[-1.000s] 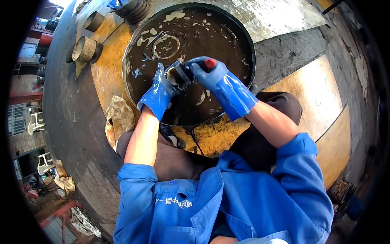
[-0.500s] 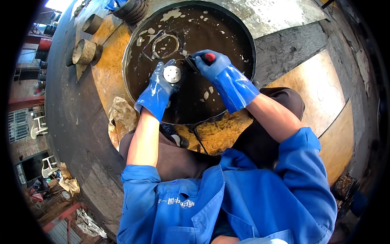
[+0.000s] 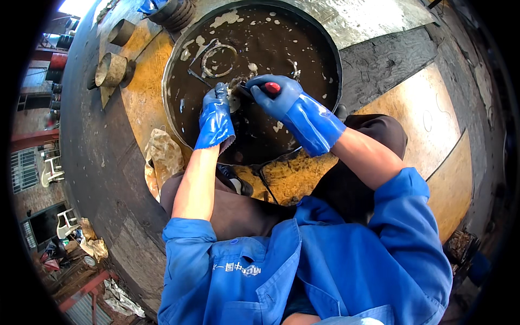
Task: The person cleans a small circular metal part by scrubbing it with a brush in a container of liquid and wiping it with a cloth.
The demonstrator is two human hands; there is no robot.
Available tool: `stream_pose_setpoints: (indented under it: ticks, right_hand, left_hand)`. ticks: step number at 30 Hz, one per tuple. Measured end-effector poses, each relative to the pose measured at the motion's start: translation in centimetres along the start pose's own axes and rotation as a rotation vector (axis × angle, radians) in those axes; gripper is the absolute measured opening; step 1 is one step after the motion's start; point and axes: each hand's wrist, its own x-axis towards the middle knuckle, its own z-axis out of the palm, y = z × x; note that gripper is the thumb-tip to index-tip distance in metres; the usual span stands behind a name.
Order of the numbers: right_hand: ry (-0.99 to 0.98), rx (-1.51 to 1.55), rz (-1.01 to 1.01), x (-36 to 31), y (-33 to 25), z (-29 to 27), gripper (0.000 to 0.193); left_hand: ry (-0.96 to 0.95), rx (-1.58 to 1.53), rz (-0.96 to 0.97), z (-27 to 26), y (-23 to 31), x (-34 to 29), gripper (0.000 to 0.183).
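My right hand point(image 3: 281, 102) has shifted left since 0.5 s ago, bringing the red-handled tool point(image 3: 272, 88) up to the round-faced part point(image 3: 235, 103); there was a gap between the 2 then. My left hand point(image 3: 216, 114) has turned, so the part's pale face, which was tipped up towards me, is now mostly hidden.

I have the part in my left hand, above the dark liquid point(image 3: 303, 49) in the wide round basin point(image 3: 164, 92). My left fingers are bent in around its near side, though I cannot tell how far they wrap underneath. My right fingers are closed around the tool, its red end poking up out of my fist and its dark end against or just beside the part; I cannot tell which. Both my hands are in blue gloves, wet and shiny.

Beyond my left hand, 1 pale ring point(image 3: 204, 62) shows in the liquid, and whitish patches point(image 3: 226, 19) float near the far rim. Outside the basin to my left stand 2 short, open cylinders point(image 3: 110, 70), apart from each other. A crumpled brown sheet point(image 3: 162, 151) lies just beside my left knee, and a stained yellow board point(image 3: 295, 179) shows between the basin and my legs.
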Motion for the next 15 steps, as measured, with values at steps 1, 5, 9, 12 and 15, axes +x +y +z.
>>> stream_pose_setpoints:
  ticks: [1, 5, 9, 12, 15]
  right_hand:
    - [-0.014, 0.069, 0.000, -0.4, -0.7, 0.1, 0.020]
    - [-0.008, -0.013, -0.030, -0.9, 0.7, -0.7, 0.022]
    - [-0.017, -0.089, -0.029, 0.4, -0.3, 0.5, 0.022]
    - [0.002, -0.119, 0.049, 0.3, 0.0, -0.4, 0.021]
    - [0.005, -0.062, 0.096, 0.3, 0.0, -0.5, 0.022]
  left_hand:
    - [-0.039, -0.172, 0.010, 0.4, -3.4, 2.1, 0.037]
    - [-0.266, -0.401, -0.167, 0.7, 3.2, -1.0, 0.033]
    - [-0.203, -0.070, 0.315, -1.7, -4.7, 3.8, 0.035]
    - [-0.177, 0.101, 0.201, 0.2, -3.7, 3.8, 0.032]
    - [-0.128, 0.324, 0.133, 0.1, -2.9, 4.6, 0.029]
